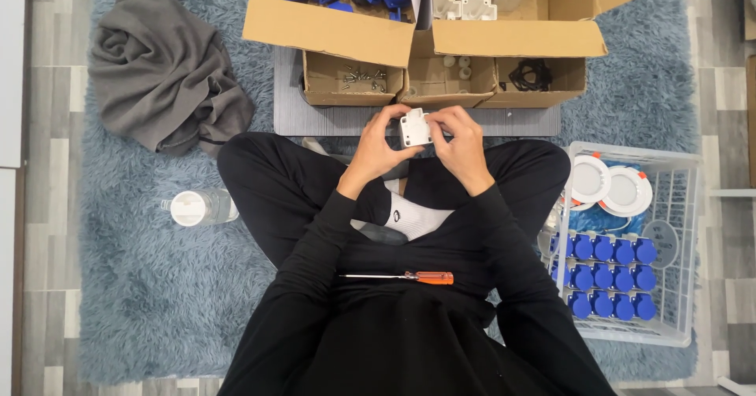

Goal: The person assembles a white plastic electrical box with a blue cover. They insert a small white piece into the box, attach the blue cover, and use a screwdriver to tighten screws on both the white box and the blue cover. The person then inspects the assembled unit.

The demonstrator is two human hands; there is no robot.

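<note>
- Two hands meet over the crossed legs, at the near edge of the grey mat (315,119), and both hold one small white plastic box (415,127).
- The left hand (376,149) is half closed: its fingers curl around the left side of the white plastic box and the thumb lies on the front.
- The right hand (461,146) is also half closed, with fingertips pressed on the right side and top edge of the box.
- A screwdriver (403,276) with an orange handle lies across the lap, apart from both hands.
- Behind the hands, three small cardboard trays (441,81) stand on the far part of the mat; the left one holds screws (362,75).
- A white wire basket (682,231) at the right edge of the blue rug (142,286) holds blue round parts (610,278).
- A grey cloth (157,73) lies at the far left corner of the rug, and a clear bottle (197,207) lies near the left knee.
</note>
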